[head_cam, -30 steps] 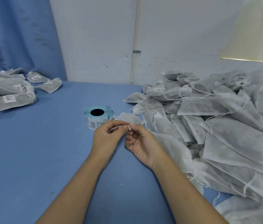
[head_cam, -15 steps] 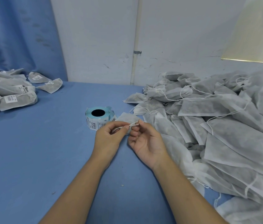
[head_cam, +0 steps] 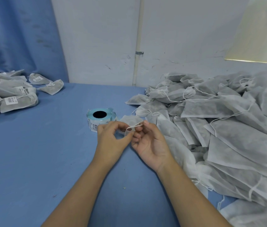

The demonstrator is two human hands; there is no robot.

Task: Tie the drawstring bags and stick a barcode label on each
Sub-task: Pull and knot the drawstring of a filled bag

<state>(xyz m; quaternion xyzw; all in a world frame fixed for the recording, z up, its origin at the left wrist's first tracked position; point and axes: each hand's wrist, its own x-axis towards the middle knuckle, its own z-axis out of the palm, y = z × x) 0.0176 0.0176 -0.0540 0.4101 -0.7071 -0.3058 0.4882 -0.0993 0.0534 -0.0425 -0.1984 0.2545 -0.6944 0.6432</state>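
A small grey drawstring bag (head_cam: 131, 120) lies on the blue table just behind my hands. Its white drawstring (head_cam: 134, 126) runs taut between them. My left hand (head_cam: 113, 138) pinches one end of the string with thumb and fingertips. My right hand (head_cam: 149, 140), palm up, pinches the other end near its thumb tip. A roll of barcode labels (head_cam: 99, 118) with a light blue liner stands right behind my left hand. Part of the bag is hidden by my fingers.
A large heap of unlabelled grey bags (head_cam: 219, 128) with loose strings fills the right side. A pile of labelled bags (head_cam: 11, 97) lies at the far left. The blue table (head_cam: 39, 153) meets a white wall with a pipe (head_cam: 137, 46) behind.
My hands have drawn slightly apart, so the drawstring now stretches longer between them. My right thumb has moved right and up with the string's end.
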